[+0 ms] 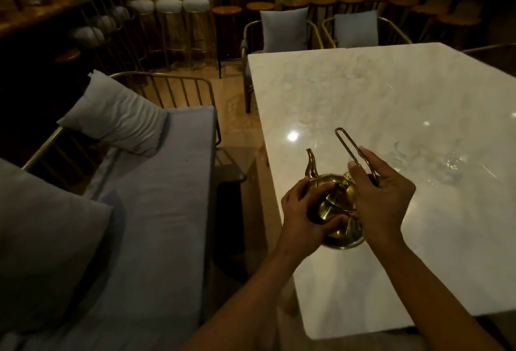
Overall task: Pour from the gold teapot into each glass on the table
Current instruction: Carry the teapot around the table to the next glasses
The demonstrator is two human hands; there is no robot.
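Note:
The gold teapot [336, 208] stands near the left edge of the white marble table [418, 253], its spout pointing away from me. My left hand [303, 219] is wrapped around the pot's left side. My right hand [382, 197] pinches the tall wire handle [346, 147], which rises tilted to the left. Clear glasses are faint against the marble: one to the right of the pot [405, 149], another further right [452, 169], several more at the table's middle and far end [310, 116]. Whether they hold liquid cannot be told.
A grey cushioned bench [156, 211] with pillows runs along the left of the table. Two chairs with grey cushions [283, 29] stand at the table's far end. Bar stools [195, 4] line a counter at the back. The room is dim.

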